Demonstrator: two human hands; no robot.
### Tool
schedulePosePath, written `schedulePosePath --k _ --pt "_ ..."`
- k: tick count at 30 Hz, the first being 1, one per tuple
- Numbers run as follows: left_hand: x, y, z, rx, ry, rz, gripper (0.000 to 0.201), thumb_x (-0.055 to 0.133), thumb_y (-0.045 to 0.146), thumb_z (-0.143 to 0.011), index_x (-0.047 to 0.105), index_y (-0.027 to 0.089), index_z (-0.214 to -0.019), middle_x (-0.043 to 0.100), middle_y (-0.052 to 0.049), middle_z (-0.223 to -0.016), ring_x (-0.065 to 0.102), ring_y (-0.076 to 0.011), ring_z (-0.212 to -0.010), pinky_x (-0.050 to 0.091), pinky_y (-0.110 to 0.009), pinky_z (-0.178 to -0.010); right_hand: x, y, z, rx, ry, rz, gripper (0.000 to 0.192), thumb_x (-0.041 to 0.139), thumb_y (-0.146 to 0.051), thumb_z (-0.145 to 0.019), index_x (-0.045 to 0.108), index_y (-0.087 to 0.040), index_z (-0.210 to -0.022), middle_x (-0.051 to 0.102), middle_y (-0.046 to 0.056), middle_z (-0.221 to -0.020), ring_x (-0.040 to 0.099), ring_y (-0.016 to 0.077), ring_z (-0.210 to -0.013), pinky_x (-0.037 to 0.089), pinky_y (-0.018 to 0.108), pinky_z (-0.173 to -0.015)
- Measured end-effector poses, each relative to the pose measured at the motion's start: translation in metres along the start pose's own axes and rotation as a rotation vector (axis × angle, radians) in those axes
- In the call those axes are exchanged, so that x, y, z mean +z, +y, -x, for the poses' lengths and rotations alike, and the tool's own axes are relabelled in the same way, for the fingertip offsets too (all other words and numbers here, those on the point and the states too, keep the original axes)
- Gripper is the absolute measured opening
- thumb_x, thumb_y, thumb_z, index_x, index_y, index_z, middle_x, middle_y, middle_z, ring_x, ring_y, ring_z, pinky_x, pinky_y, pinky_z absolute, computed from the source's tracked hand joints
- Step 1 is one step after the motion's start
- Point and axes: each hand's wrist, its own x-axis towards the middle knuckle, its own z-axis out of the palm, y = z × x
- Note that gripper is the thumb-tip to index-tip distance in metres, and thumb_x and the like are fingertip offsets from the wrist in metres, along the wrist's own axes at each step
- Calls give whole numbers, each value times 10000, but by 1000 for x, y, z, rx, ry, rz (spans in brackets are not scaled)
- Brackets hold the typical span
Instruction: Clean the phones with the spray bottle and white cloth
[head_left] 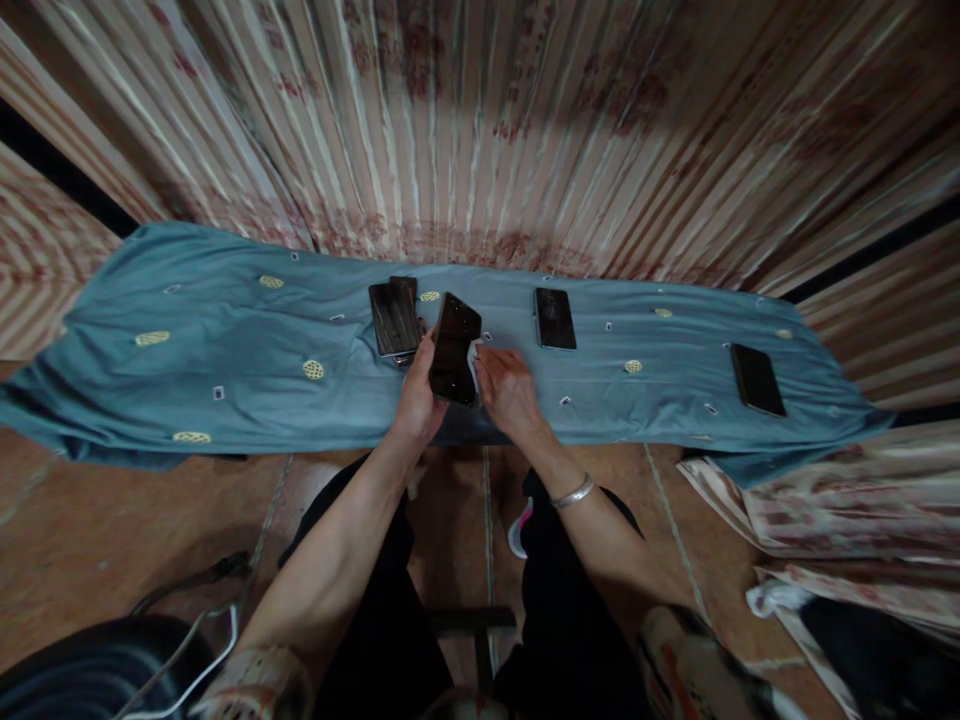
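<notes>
From the head camera looking down: the person's sitting at a low surface covered with a teal cloth [225,350] that has little yellow patches on it, and there's a bunch of phones laid out.

The left hand [421,392] is holding a dark smartphone [454,348] up off the cloth, tilted, glossy side toward us. Fingers are curled around its left edge with the thumb on the near side, so it's a proper grip, not a fingertip pinch. The phone sits roughly at the middle of the cloth, just above the near edge.

The right hand [508,390] is right beside it, fingers bunched fairly close together and reaching in at the phone's right edge. There's something small and pale between that hand and the phone, but it's too tiny and dim to say what it is, or whether the fingertips are actually pinching it. Silver bangle [574,492] on that wrist.

Just left of the held phone there's a small stack of phones [395,318] lying flat, one peeking out from under the other. To the right, a single black phone [555,318] lies flat on its own, and well off toward the right end of the cloth there's another black phone [757,380].

Behind it all hangs a striped curtain [480,130] with reddish floral print. Tile floor underneath, with some cables [195,620] at the lower left.
</notes>
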Motion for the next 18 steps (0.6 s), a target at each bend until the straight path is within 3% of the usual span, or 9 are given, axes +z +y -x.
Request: schedulePosePath --k 9,18 --pt "-5 3 -9 1 104 -10 322 476 375 -1017 698 216 -1188 785 -12 -1105 706 -172 -1091 519 -302 -1006 -6 -16 10 -66 -55 64 358 399 -240 -1064 699 -107 -1206 727 165 -1087 630 264 -979 525 399 -927" --pt "-6 7 -11 11 124 -26 358 474 479 -1013 718 226 -1083 783 -16 -1033 718 -170 -983 534 -271 -896 -11 -24 18 -125 -29 36 409 365 -263 -1075 696 -98 -1250 720 170 -1106 618 262 -1028 535 423 -981"
